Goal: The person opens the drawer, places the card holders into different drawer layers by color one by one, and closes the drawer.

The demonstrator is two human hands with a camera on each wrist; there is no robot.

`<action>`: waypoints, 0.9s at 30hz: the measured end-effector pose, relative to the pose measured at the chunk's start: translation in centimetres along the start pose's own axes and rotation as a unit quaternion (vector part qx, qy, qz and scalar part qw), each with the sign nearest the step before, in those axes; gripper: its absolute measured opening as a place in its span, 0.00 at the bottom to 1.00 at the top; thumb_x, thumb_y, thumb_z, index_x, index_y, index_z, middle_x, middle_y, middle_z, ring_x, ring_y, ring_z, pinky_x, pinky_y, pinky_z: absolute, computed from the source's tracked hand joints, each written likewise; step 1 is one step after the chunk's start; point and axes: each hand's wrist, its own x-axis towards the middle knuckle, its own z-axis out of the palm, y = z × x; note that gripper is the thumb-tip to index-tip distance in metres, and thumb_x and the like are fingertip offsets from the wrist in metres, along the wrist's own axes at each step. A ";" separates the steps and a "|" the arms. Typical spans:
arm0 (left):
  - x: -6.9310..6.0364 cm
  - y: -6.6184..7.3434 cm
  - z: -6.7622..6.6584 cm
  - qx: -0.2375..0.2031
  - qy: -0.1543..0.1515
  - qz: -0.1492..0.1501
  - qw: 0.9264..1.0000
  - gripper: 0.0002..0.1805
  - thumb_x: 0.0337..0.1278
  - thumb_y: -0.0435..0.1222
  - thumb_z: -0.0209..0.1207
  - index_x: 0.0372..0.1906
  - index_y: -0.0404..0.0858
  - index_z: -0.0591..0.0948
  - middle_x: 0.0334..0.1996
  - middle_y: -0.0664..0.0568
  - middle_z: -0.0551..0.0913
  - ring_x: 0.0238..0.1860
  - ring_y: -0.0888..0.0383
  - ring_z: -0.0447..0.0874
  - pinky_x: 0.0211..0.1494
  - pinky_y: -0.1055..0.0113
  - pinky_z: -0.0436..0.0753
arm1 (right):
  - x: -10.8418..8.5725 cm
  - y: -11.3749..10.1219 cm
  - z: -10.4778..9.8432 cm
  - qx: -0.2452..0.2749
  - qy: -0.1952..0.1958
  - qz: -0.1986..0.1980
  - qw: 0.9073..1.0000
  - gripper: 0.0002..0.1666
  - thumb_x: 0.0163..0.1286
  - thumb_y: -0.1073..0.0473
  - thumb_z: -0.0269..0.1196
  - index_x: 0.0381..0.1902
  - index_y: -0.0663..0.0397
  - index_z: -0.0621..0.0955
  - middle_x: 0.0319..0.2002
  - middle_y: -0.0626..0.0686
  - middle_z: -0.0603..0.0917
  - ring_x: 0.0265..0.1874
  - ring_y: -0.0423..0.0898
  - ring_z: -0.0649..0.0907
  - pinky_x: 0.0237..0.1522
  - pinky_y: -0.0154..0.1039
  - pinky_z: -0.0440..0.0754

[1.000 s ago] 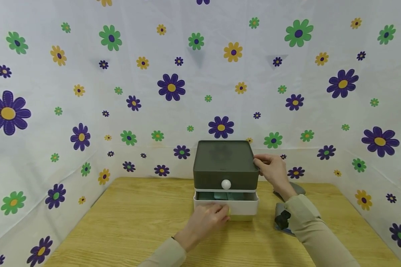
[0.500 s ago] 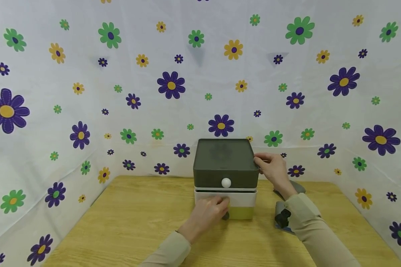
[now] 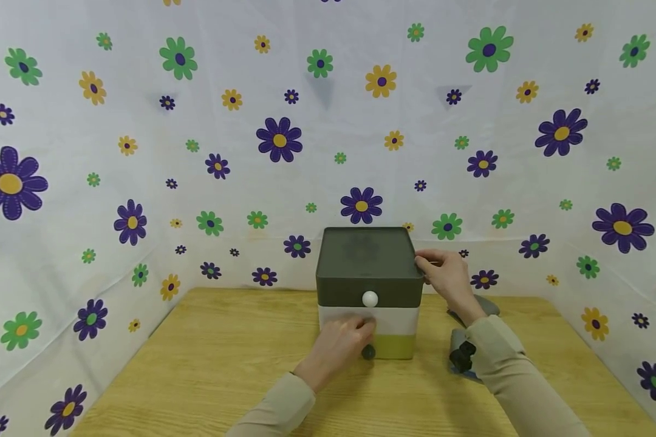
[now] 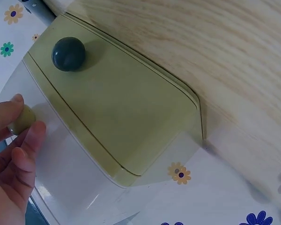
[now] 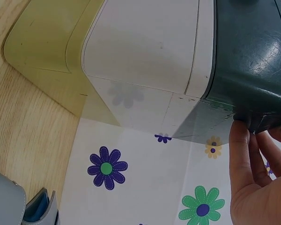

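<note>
A small chest of three stacked drawers stands on the table, its drawers all pushed in. The dark green top drawer (image 3: 339, 292) has a white knob (image 3: 370, 299); the yellow-green bottom drawer (image 4: 126, 103) has a dark green knob (image 4: 68, 54). My left hand (image 3: 336, 346) pinches the yellow-green knob (image 4: 23, 119) of the white middle drawer (image 5: 140, 42) between thumb and fingers. At the chest's upper right edge, my right hand (image 3: 448, 276) touches the dark green side with its fingertips, as the right wrist view (image 5: 260, 173) shows.
Right of the chest, beside my right forearm, lie a grey case (image 3: 458, 343) with a black item (image 3: 462, 358) and another grey object (image 3: 488, 308). Flower-printed white cloth (image 3: 224, 200) surrounds the wooden table (image 3: 208, 358) at the back and sides.
The white middle drawer, pulled out with something green inside, has slid back into the chest. My left hand moved forward with its knob. The right hand stayed on the chest's edge.
</note>
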 end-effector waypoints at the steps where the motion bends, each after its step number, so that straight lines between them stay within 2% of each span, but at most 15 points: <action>1: 0.0 0.0 0.0 0.000 -0.001 -0.001 1.000 0.06 0.56 0.40 0.68 0.36 0.46 0.83 0.27 0.57 0.82 0.23 0.63 0.78 0.20 0.71 0.75 | 0.0 0.0 0.0 0.000 -0.002 0.001 1.000 0.19 0.74 0.55 0.58 0.58 0.56 0.81 0.52 0.62 0.84 0.29 0.39 0.83 0.36 0.34 0.84; 5: 0.0 0.0 0.1 -0.002 -0.003 -0.004 1.000 0.07 0.55 0.41 0.69 0.35 0.46 0.82 0.27 0.57 0.82 0.24 0.63 0.79 0.22 0.71 0.77 | 0.0 0.0 0.0 0.001 -0.004 0.000 1.000 0.19 0.74 0.55 0.58 0.58 0.56 0.81 0.53 0.62 0.84 0.29 0.39 0.83 0.41 0.43 0.85; 12: 0.1 0.0 0.0 -0.007 -0.001 -0.004 1.000 0.07 0.54 0.41 0.69 0.34 0.47 0.82 0.28 0.58 0.84 0.25 0.64 0.80 0.24 0.71 0.78 | 0.0 0.1 0.0 0.001 -0.002 0.007 1.000 0.19 0.74 0.55 0.58 0.58 0.55 0.81 0.53 0.62 0.83 0.31 0.40 0.83 0.35 0.33 0.83; 17: 0.0 -0.1 0.1 -0.024 0.005 -0.005 1.000 0.07 0.54 0.40 0.70 0.33 0.47 0.82 0.26 0.59 0.83 0.23 0.64 0.79 0.22 0.72 0.76 | 0.0 0.3 0.1 -0.005 -0.001 0.009 1.000 0.19 0.73 0.55 0.59 0.58 0.55 0.81 0.53 0.61 0.83 0.33 0.42 0.84 0.36 0.34 0.84; 22: -0.4 -0.2 -0.1 -0.042 0.007 0.001 0.999 0.11 0.52 0.41 0.70 0.33 0.47 0.78 0.23 0.62 0.80 0.19 0.66 0.75 0.18 0.74 0.70 | 0.0 0.2 0.1 -0.001 -0.002 0.001 1.000 0.20 0.74 0.55 0.58 0.58 0.56 0.81 0.53 0.62 0.83 0.33 0.41 0.83 0.36 0.32 0.83; 27: -0.6 -0.4 -0.4 -0.038 0.004 0.008 0.999 0.05 0.60 0.39 0.64 0.37 0.49 0.79 0.23 0.62 0.80 0.19 0.67 0.71 0.19 0.74 0.68 | -0.1 0.1 -0.1 0.009 -0.005 -0.006 1.000 0.19 0.74 0.55 0.58 0.58 0.58 0.81 0.51 0.64 0.83 0.29 0.39 0.83 0.33 0.31 0.82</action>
